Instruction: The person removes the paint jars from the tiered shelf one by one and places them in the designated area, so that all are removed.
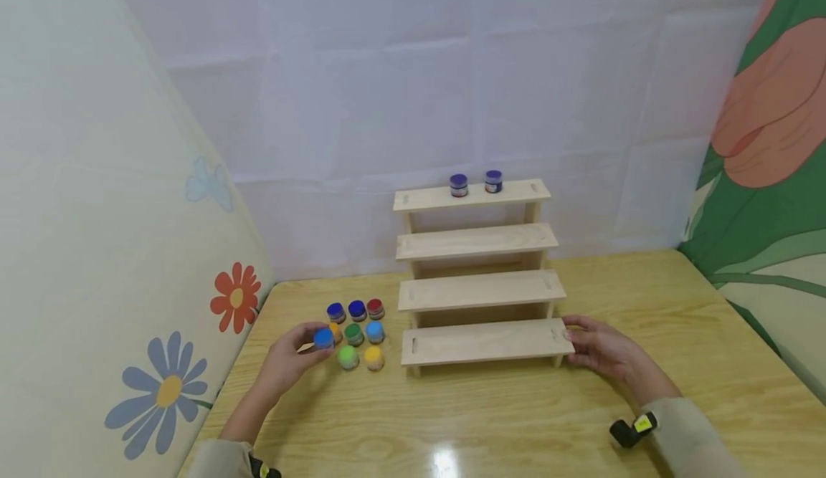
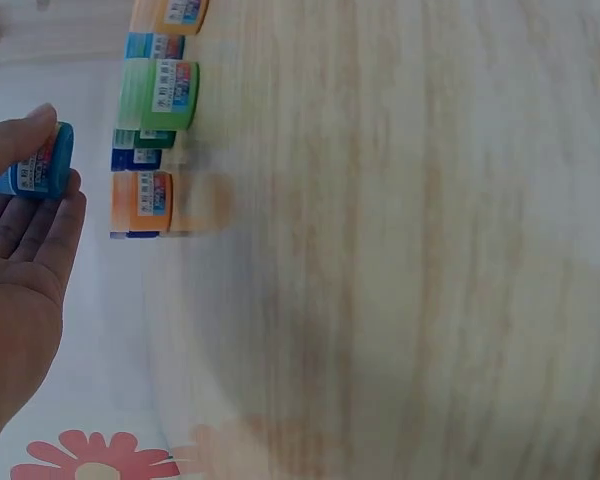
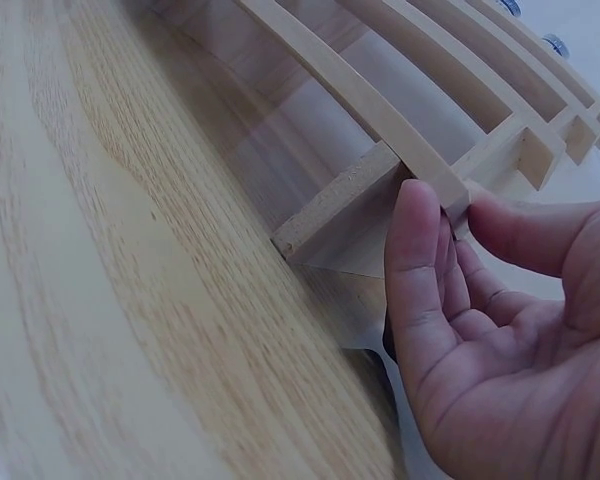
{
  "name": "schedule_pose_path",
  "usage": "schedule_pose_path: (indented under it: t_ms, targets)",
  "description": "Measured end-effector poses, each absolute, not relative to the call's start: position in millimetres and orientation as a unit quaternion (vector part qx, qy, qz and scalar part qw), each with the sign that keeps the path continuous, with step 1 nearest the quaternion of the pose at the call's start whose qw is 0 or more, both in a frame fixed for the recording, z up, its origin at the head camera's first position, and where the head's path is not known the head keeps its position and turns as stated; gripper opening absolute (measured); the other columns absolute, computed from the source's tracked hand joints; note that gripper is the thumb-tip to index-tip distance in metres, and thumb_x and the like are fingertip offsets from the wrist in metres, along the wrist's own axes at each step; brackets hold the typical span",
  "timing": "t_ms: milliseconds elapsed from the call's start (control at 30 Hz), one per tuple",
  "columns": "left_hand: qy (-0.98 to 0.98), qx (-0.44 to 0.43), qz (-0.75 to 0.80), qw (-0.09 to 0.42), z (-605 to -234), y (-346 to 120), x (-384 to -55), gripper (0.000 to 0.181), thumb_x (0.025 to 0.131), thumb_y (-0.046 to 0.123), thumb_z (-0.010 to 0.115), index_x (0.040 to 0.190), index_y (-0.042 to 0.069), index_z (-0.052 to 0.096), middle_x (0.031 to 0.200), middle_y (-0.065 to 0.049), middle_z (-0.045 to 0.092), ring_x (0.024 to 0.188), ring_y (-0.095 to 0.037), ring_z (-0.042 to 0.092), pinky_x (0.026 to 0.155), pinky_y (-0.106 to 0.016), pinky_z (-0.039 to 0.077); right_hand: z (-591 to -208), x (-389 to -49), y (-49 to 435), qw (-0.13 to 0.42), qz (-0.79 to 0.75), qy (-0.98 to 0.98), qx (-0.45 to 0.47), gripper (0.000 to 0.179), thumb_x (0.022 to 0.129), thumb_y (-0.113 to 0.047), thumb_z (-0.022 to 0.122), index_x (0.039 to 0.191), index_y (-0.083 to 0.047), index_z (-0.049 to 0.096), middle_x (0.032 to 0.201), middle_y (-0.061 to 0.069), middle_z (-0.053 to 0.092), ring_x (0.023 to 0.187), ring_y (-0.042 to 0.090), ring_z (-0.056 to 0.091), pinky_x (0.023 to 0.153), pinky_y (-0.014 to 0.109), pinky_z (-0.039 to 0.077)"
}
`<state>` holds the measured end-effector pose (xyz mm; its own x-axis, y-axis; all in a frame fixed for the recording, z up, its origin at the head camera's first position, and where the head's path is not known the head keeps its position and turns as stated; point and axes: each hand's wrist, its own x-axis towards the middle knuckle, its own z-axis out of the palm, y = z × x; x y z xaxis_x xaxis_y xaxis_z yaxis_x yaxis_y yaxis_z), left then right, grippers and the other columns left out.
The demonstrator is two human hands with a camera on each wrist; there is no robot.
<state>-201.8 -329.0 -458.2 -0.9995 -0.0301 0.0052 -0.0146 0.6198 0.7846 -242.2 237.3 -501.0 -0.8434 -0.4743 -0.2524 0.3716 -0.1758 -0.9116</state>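
Observation:
Between thumb and fingers, my left hand holds a small blue paint jar, lifted beside a group of jars on the table. The left wrist view shows the blue jar's barcode label. On the right, my right hand grips the end of the lowest board of a four-step wooden rack. Its thumb and fingers lie on either side of the board's end in the right wrist view. Two dark blue jars, one left of the other, stand on the top step.
Left of the rack stand a red jar, a green jar, a light blue jar, a light green jar, a yellow jar and others. A white cloth hangs behind the wooden table.

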Motion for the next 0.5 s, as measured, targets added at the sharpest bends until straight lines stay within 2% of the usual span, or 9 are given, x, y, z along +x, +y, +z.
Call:
schedule_pose_path:
  t_ms: [333, 500]
  targets:
    - [-0.905, 0.026, -0.424, -0.004, -469, -333, -201, 0.048, 0.093, 0.02, 0.075, 0.136, 0.006, 0.058, 0.131, -0.017, 0.063, 0.126, -0.04, 0.057, 0.101, -0.049, 0.054, -499, -242, 238, 0.276, -0.764, 0.583, -0.04, 0.037, 0.104, -0.008, 0.054, 0.139, -0.008, 0.044, 0.105, 0.004, 0.069, 0.09, 0.014, 0.068, 0.073, 0.024, 0.059]
    - [-0.912, 0.044, -0.408, -0.02, -474, -333, -203, 0.05, 0.092, 0.022, 0.077, 0.133, 0.004, 0.058, 0.134, -0.02, 0.062, 0.125, -0.042, 0.056, 0.103, -0.055, 0.05, -499, -242, 238, 0.277, -0.766, 0.578, -0.042, 0.035, 0.104, -0.008, 0.054, 0.138, -0.009, 0.045, 0.104, 0.004, 0.069, 0.09, 0.014, 0.068, 0.074, 0.024, 0.059]
